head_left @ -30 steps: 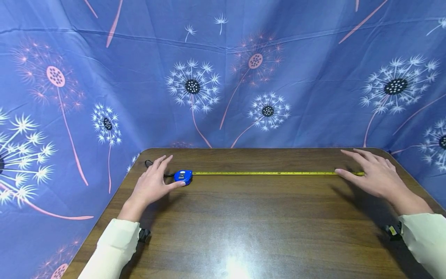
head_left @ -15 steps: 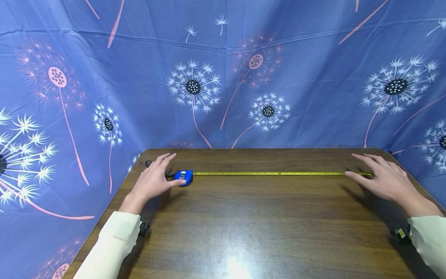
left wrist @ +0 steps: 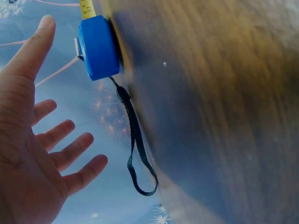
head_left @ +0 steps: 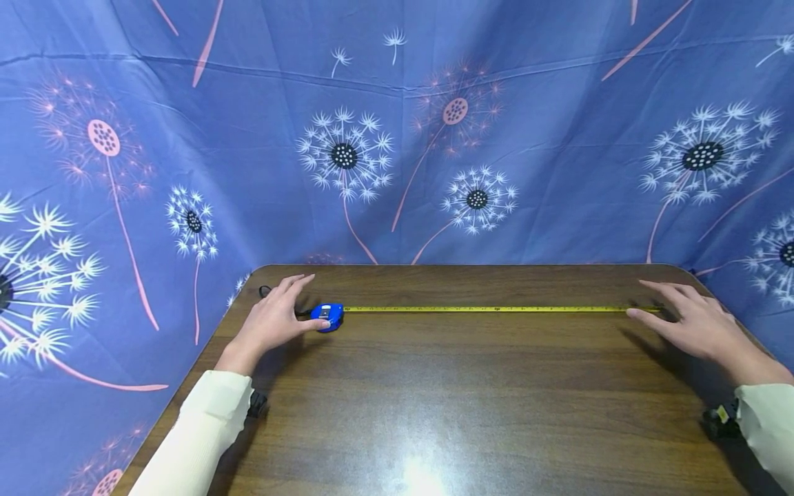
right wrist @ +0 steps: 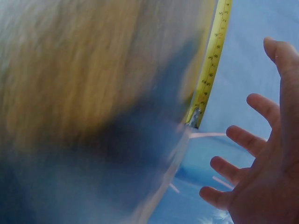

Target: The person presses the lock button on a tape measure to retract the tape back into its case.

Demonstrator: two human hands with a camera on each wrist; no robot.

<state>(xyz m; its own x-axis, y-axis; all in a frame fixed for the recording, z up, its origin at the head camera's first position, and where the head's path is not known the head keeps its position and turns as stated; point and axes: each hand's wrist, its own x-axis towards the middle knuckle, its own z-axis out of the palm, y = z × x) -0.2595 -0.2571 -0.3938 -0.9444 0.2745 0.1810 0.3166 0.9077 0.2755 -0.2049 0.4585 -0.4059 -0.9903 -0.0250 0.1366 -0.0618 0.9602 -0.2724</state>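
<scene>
A blue tape measure lies near the table's back left, its yellow blade drawn out straight to the right. My left hand hovers beside the case with fingers spread; its thumb overlaps the case in the head view. The left wrist view shows a gap between that hand and the case. From the case trails a black wrist strap. Over the blade's far end is my right hand, fingers apart and holding nothing. The metal end hook shows in the right wrist view, clear of the fingers.
The brown wooden table has rounded back corners. Behind it and at both sides hangs a blue dandelion-print cloth. Dark wrist-worn devices sit under both pale sleeves.
My right hand has shifted right along the blade towards its end. The left hand has moved only slightly. The tape measure stays where it was.
</scene>
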